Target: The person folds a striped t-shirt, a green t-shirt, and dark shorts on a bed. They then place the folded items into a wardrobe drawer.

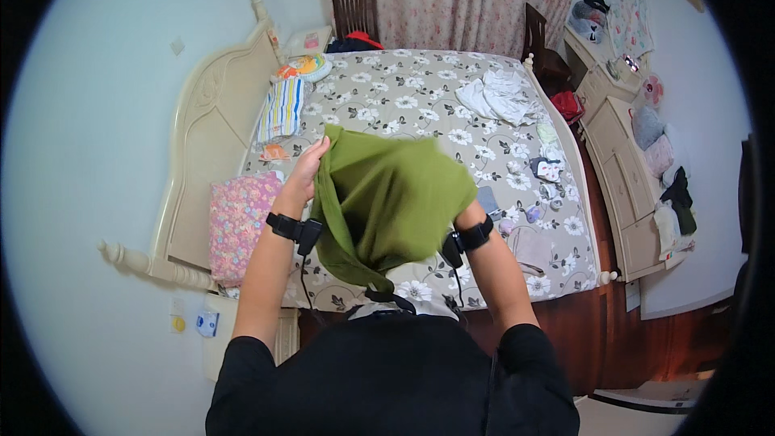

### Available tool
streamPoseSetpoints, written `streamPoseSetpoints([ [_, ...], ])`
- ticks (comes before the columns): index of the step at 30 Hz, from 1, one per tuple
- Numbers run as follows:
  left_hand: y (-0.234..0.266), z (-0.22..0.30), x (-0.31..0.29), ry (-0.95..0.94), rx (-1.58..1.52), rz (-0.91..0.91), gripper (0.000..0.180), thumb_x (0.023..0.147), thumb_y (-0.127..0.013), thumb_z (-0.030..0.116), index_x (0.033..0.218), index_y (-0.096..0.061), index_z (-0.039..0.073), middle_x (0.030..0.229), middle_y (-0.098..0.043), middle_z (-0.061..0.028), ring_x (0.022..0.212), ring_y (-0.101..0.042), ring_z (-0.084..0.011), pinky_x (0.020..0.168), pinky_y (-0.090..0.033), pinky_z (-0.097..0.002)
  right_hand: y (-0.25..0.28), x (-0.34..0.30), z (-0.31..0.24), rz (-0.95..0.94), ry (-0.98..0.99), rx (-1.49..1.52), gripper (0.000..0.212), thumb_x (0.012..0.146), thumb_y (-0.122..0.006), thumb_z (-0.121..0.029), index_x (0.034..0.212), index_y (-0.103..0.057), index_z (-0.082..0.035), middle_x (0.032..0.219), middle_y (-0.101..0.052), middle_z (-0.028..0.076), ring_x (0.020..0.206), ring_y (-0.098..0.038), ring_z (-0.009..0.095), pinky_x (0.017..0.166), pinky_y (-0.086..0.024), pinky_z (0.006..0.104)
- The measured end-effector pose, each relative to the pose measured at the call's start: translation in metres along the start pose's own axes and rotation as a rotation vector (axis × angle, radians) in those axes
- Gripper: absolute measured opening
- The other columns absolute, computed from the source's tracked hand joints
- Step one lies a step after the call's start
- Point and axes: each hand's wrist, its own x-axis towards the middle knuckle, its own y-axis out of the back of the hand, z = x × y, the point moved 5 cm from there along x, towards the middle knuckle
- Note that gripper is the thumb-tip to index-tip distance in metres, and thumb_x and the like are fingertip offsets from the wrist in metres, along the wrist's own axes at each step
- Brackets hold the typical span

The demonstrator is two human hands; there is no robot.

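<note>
One green cloth (387, 194), probably a garment, is hanging in the air in front of a person in black, above the near part of a flower-patterned bed (436, 113). The left hand (305, 173) is gripping the cloth's upper left edge, its fingers closing on the fabric. The right hand (469, 216) is disappearing under or into the cloth; whether its fingers are gripping or spreading, I cannot tell.

The handling seems to be only partway along: the cloth is being held up, partly opened out, but it is sagging loosely, showing no neat fold, and not yet lying on the bed. Straightening it and setting it down appear to be left. Farther off on the right, crumpled white fabric (500, 98) is lying in a heap, looking unsorted; nearer, a greyish-beige cloth (533, 249) is lying flatter, perhaps already folded.
</note>
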Motion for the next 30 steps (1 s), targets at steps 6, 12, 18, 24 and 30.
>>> streamPoseSetpoints([
  [6,0.059,-0.016,-0.009,-0.145,0.721,0.399,0.04,0.099,-0.056,0.029,0.129,-0.056,0.001,0.12,-0.063,-0.0079,0.109,-0.058,-0.0147,0.092,-0.047,-0.0311,-0.019,0.035,-0.022,0.044,-0.313,0.262,0.044,0.104,-0.042,-0.02,0.145,-0.036,-0.003,0.144,-0.048,0.017,0.128,-0.052,0.028,0.107,-0.043,0.0439],
  [12,0.011,-0.025,-0.048,-0.249,0.521,0.122,0.044,0.101,-0.05,0.038,0.105,-0.068,-0.002,0.096,-0.069,-0.01,0.089,-0.063,-0.0179,0.084,-0.049,-0.031,-0.074,0.068,-0.079,-0.097,-0.267,1.084,0.053,0.105,-0.03,-0.038,0.139,-0.039,0.0,0.155,-0.025,0.028,0.135,-0.036,0.053,0.108,-0.038,0.0596],
  [18,-0.067,-0.046,-0.079,-0.228,0.057,-0.383,0.08,0.1,-0.022,0.063,0.142,-0.042,-0.002,0.143,-0.048,-0.0138,0.132,-0.046,-0.0223,0.112,-0.033,-0.0408,-0.079,0.073,-0.057,0.022,-0.258,0.635,0.054,0.103,-0.041,-0.036,0.141,-0.038,0.002,0.145,-0.041,0.03,0.129,-0.048,0.042,0.108,-0.044,0.0467],
  [24,-0.088,-0.014,-0.088,-0.382,0.527,-0.16,0.043,0.102,-0.052,0.038,0.116,-0.064,-0.001,0.104,-0.069,-0.0048,0.094,-0.062,-0.0111,0.084,-0.049,-0.0287,-0.034,0.06,-0.035,0.135,-0.241,0.544,0.036,0.096,-0.056,-0.017,0.128,-0.054,-0.001,0.127,-0.062,0.014,0.109,-0.062,0.026,0.095,-0.051,0.0367],
  [30,-0.096,0.022,-0.094,-0.793,1.037,0.106,0.044,0.102,-0.051,0.038,0.092,-0.067,-0.002,0.07,-0.055,-0.0173,0.062,-0.055,-0.0176,0.064,-0.044,-0.0339,-0.018,0.016,0.011,0.341,-0.321,0.795,0.038,0.098,-0.05,-0.011,0.134,-0.05,0.001,0.135,-0.056,0.014,0.12,-0.055,0.025,0.105,-0.043,0.0383],
])
